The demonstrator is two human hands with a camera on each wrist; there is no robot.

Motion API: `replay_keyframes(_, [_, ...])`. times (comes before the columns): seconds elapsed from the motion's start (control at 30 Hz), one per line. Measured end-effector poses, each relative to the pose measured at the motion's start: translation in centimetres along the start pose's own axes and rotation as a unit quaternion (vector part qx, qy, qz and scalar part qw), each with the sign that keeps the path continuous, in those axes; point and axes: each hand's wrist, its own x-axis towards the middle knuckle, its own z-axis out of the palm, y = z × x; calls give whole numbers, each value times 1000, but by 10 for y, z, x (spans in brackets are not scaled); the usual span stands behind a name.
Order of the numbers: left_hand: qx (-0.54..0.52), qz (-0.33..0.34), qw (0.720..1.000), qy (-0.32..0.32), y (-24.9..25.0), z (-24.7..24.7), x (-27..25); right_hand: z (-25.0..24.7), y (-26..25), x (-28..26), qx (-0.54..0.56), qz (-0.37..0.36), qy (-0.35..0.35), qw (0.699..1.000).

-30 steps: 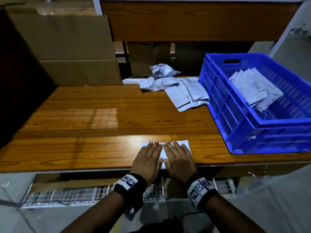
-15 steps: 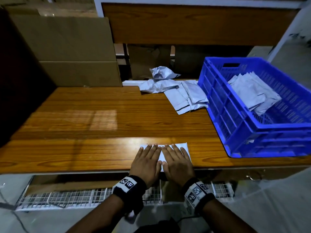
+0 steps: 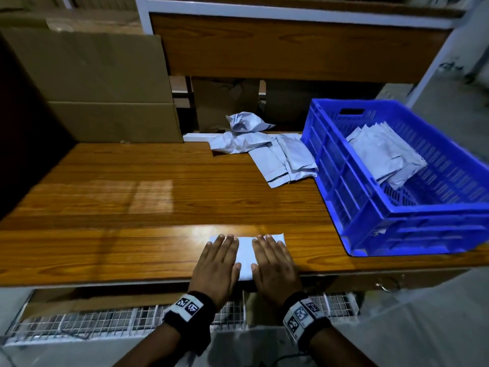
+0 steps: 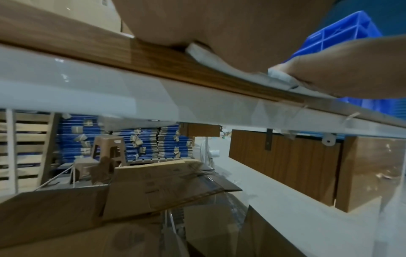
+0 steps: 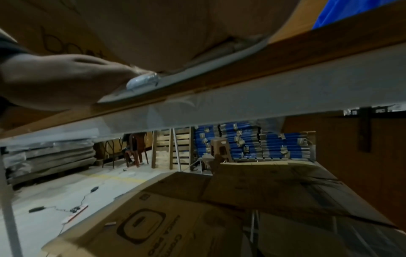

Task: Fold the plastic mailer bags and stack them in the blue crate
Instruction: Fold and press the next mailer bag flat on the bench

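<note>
Counter (image 3: 111, 207): wood-grain top with a pale front edge; in both wrist views that edge runs across the frame, with cardboard lying below it.
Boxes (image 3: 100, 83): flattened brown cardboard standing along the far left edge of the counter.
Crate (image 3: 352, 205): blue, slatted, at the right edge of the counter, its near corner close to the front edge. It also shows in the left wrist view (image 4: 334, 34) behind the right hand.
Stack (image 3: 383, 157): folded white mailers lying inside the crate, fanned a little and leaning toward its far right wall.
Pile (image 3: 275, 152): loose, crumpled mailers at the far edge of the counter, just beside the crate's left wall (one of them puffed up at the back).
Mailer (image 3: 246, 252): a white folded one, flat at the front edge of the counter, well apart from the pile. Its near end reaches that edge, and only a strip shows between the hands.
Left hand (image 3: 215, 266): palm down on the mailer's left part, fingers straight and together, thumb pointing inward; it grips nothing.
Right hand (image 3: 275, 266): the same on the right part, flat and pressing, fingers extended, thumb close to the left thumb but apart from it.
Wristbands (image 3: 188, 307): black, with printed square markers, one on each wrist.
</note>
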Motion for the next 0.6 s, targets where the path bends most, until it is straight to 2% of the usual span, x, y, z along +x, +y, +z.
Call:
replay_keyframes(0.2, [12,14,1000,-17,-6,-5,-2,-4,14,-3,12,-35,-31,999])
replay_keyframes(0.4, [32,19,999,-14,-23,-9,-5,-12,41,-10,-22,-17,-62,998])
replay_keyframes(0.6, [5,-5,1000,-3,-20,-3,-9,-1,41,-12,27,-19,-15,999])
